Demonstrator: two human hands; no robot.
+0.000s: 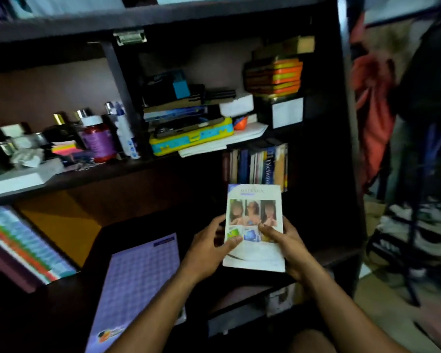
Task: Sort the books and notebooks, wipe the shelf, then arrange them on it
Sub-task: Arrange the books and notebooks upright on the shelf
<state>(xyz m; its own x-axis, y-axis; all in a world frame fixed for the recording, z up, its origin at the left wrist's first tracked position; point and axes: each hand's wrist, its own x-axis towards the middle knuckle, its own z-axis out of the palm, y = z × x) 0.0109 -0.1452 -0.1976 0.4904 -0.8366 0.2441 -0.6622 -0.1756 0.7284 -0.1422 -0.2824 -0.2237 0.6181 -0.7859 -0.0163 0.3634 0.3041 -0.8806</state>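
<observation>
Right now I have a pale paperback book (pixel 254 228) held between both hands in front of the dark shelf unit (pixel 341 123). My left hand (pixel 209 250) pinches its left edge, thumb on the cover and fingers curled beneath. My right hand (pixel 283 240) grips the right edge the same way, thumb lying across the lower cover pictures. Neither hand is empty or loose.

The relation that matters is between this book and the row of standing books (pixel 257 165) tucked under the middle board of the shelf unit. That row sits straight beyond the top edge of the book I hold, slightly to the right, with the top edge near the foot of the row; I cannot tell whether they touch. The held book's long axis runs away from me, toward the row, cover up and tilted toward the camera. The standing books have spines facing out, so I judge the held one would need turning upright to join them.

Both hands are level on it; the right is nearer the row. A purple notebook (pixel 138 284) lies flat on the lower board, to the left of the held book and apart from it.
</observation>
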